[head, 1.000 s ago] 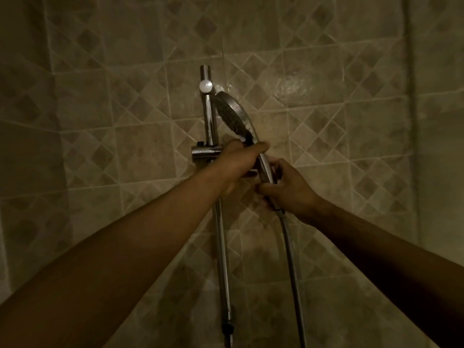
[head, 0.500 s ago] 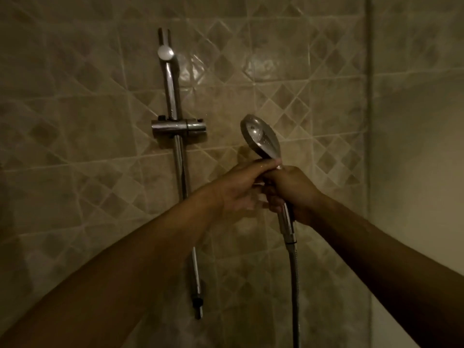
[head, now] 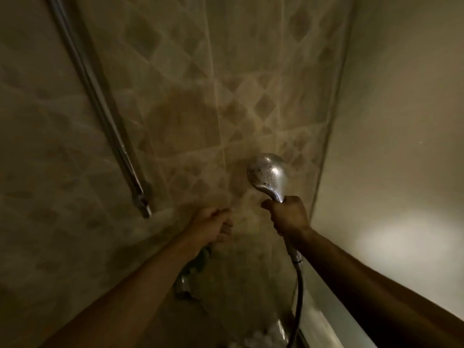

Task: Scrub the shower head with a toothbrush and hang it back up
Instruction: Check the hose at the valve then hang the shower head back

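You see a glossy, spotted chrome shower head (head: 268,177). The rail (head: 100,106) upper left is polished metal, the wall tiles (head: 175,96) glazed.

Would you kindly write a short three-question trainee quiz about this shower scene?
1. True or false: the shower head hangs in its holder on the slide rail.
2. Which hand grips the shower head's handle? A) left hand B) right hand C) both
3. Fill in: the hose leaves the handle below the ____ hand.

Key: 1. False, it is held away from the rail. 2. B; the left hand is off it, fingers loosely curled. 3. right
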